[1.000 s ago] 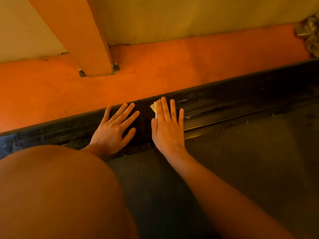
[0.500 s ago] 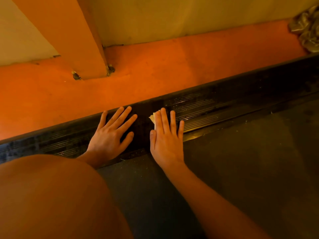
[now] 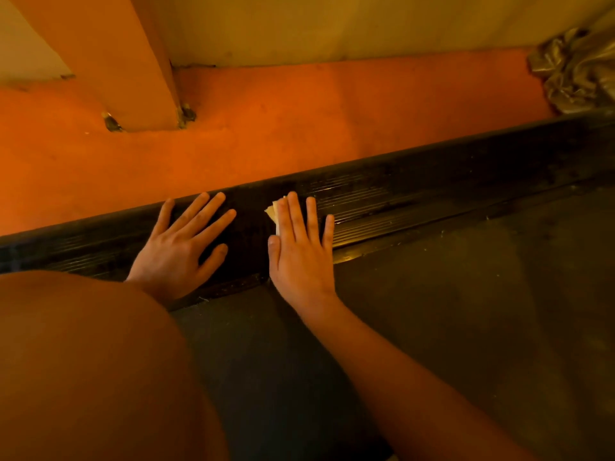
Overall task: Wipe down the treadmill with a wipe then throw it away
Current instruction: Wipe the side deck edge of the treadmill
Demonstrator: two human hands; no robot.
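Right hand [image 3: 301, 251] is flat, fingers straight and close together, palm down across the treadmill's ribbed side rail [image 3: 416, 194], pressing the wipe [image 3: 273, 211] onto it. Nothing curls round the wipe, so it's a press contact, not a pinch. Likely reason: a flat palm spreads load over the ribs and lets the wipe slide along the rail. The wipe sits almost wholly under the fingers, with only a pale corner poking out left of the index finger on the far half of the rail. The heel of that hand overhangs the near rail edge toward the belt [image 3: 466, 311]. Left hand [image 3: 179, 247] is also flat, fingers splayed, holding nothing, resting on the rail just left of the right hand without touching it. It reads as a brace for a crouch; a knee [image 3: 83, 361] fills near left. The rail right of the wiping hand looks glossy, possibly wet, can't confirm. Orange floor [image 3: 299, 128] and a post [image 3: 126, 61] lie beyond the rail, crumpled plastic [image 3: 579, 68] far right. Judged mid-wipe; disposal not yet done.
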